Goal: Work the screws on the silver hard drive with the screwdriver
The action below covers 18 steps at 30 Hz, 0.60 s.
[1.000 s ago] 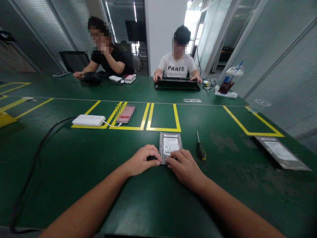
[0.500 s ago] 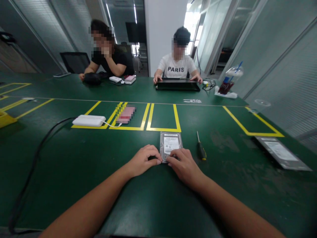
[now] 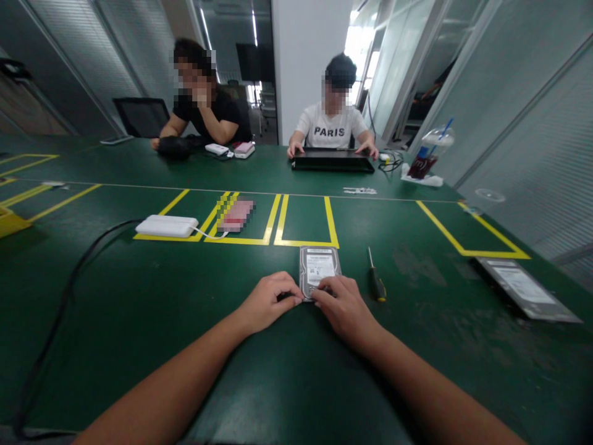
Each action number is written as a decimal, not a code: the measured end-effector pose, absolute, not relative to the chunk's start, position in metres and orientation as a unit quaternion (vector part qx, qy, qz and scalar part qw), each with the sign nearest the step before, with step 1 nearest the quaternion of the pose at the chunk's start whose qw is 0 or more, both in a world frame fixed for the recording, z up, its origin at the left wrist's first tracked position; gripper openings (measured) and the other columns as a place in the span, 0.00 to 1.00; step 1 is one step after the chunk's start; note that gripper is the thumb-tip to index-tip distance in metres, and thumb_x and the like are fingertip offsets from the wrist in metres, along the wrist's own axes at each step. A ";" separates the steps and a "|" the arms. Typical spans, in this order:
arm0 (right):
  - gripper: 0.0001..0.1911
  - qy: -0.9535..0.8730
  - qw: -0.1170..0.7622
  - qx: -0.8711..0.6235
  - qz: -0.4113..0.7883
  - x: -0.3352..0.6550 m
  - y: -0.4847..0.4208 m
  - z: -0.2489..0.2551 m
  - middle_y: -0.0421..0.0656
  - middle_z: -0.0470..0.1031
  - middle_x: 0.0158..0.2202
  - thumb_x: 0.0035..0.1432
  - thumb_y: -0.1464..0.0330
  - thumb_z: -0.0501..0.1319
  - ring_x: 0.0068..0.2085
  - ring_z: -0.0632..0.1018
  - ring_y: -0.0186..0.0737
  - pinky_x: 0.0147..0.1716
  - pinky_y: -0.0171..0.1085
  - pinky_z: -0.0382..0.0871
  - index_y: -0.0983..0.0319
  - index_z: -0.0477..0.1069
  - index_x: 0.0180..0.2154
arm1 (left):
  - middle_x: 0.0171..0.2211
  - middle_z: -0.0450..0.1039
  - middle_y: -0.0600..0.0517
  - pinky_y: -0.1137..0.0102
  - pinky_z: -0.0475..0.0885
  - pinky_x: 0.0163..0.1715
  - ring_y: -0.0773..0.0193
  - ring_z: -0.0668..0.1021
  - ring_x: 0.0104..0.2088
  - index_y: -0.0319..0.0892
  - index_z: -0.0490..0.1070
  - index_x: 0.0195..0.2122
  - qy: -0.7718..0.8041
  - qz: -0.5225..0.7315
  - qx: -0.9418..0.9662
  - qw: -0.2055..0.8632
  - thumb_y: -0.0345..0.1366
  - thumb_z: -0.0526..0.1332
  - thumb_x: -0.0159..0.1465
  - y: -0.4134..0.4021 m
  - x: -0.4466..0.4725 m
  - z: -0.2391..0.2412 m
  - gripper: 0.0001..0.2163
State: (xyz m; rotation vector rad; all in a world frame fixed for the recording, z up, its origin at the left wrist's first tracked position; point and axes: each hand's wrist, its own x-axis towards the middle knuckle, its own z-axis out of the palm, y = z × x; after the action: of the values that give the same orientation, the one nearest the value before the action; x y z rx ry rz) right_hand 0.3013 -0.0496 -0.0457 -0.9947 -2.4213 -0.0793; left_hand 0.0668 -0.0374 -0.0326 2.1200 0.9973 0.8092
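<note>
A hard drive (image 3: 319, 266) lies flat on the green table, its white label facing up. My left hand (image 3: 273, 300) is closed at the drive's near left corner, with thumb and fingertips touching that edge. Over the near right part of the drive lies my right hand (image 3: 345, 303), its fingers curled and their tips down at the near end of the top face. Whatever sits between those right fingertips is hidden. To the right of this hand rests a screwdriver (image 3: 377, 283) with a dark and yellow handle, its shaft pointing away from me.
Another drive-like unit with a label (image 3: 525, 287) lies at the right. A white power bank (image 3: 167, 226) with a cable and a pink device (image 3: 237, 216) lie by yellow tape frames (image 3: 306, 242). Across the table, two people sit; one holds a black panel (image 3: 332, 161). A drink cup (image 3: 428, 154) stands back right.
The view has shifted very slightly. Both hands stay at the near end of the hard drive, with hardly any visible movement of the fingers.
</note>
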 end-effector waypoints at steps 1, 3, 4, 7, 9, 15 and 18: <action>0.09 -0.893 0.258 -0.369 -0.029 0.301 -0.049 -0.046 0.47 0.73 0.44 0.64 0.72 0.58 0.44 0.68 0.43 0.44 0.42 0.59 0.59 0.74 0.45 | 0.35 0.74 0.51 0.70 0.69 0.40 0.62 0.76 0.38 0.43 0.79 0.35 0.380 0.310 0.810 0.322 0.32 0.63 0.65 -0.038 0.067 -0.033 0.05; 0.09 -0.892 0.256 -0.372 -0.028 0.301 -0.049 -0.046 0.47 0.73 0.44 0.64 0.72 0.58 0.44 0.68 0.43 0.44 0.42 0.59 0.59 0.74 0.45 | 0.36 0.74 0.50 0.69 0.69 0.40 0.62 0.76 0.38 0.43 0.79 0.36 0.381 0.312 0.812 0.314 0.33 0.62 0.66 -0.038 0.067 -0.034 0.05; 0.09 -0.891 0.256 -0.373 -0.027 0.300 -0.049 -0.046 0.47 0.73 0.44 0.64 0.72 0.58 0.44 0.68 0.43 0.44 0.42 0.59 0.59 0.74 0.44 | 0.36 0.74 0.50 0.69 0.69 0.40 0.62 0.76 0.38 0.43 0.79 0.36 0.382 0.313 0.813 0.309 0.33 0.62 0.66 -0.039 0.067 -0.034 0.05; 0.09 -0.890 0.255 -0.376 -0.026 0.300 -0.049 -0.046 0.47 0.73 0.44 0.64 0.72 0.58 0.44 0.68 0.43 0.44 0.42 0.59 0.59 0.74 0.44 | 0.35 0.74 0.50 0.68 0.69 0.40 0.61 0.76 0.38 0.43 0.79 0.36 0.385 0.316 0.815 0.295 0.33 0.62 0.66 -0.040 0.068 -0.033 0.06; 0.09 -0.890 0.255 -0.377 -0.025 0.300 -0.049 -0.045 0.46 0.73 0.44 0.63 0.72 0.59 0.44 0.69 0.43 0.44 0.42 0.60 0.59 0.74 0.44 | 0.35 0.75 0.50 0.68 0.69 0.40 0.61 0.76 0.38 0.43 0.79 0.36 0.385 0.315 0.818 0.289 0.32 0.62 0.65 -0.041 0.069 -0.033 0.05; 0.10 -0.874 0.249 -0.414 -0.055 0.307 -0.051 -0.034 0.47 0.73 0.44 0.63 0.66 0.60 0.44 0.70 0.43 0.43 0.42 0.63 0.60 0.73 0.45 | 0.36 0.76 0.50 0.67 0.69 0.41 0.60 0.77 0.39 0.43 0.78 0.37 0.385 0.308 0.823 0.283 0.31 0.62 0.65 -0.041 0.069 -0.031 0.05; 0.08 -0.830 0.253 -0.486 -0.107 0.315 -0.048 -0.028 0.50 0.73 0.42 0.63 0.68 0.57 0.42 0.69 0.46 0.40 0.44 0.62 0.62 0.72 0.42 | 0.36 0.75 0.50 0.68 0.69 0.41 0.61 0.77 0.39 0.43 0.77 0.37 0.384 0.304 0.824 0.285 0.30 0.62 0.65 -0.041 0.068 -0.030 0.04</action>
State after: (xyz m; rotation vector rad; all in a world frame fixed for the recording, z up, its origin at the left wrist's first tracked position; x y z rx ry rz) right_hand 0.3151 -0.0482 -0.0280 -1.3201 -2.2557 -0.2911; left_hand 0.0679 -0.0409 -0.0305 2.2053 1.0260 0.8122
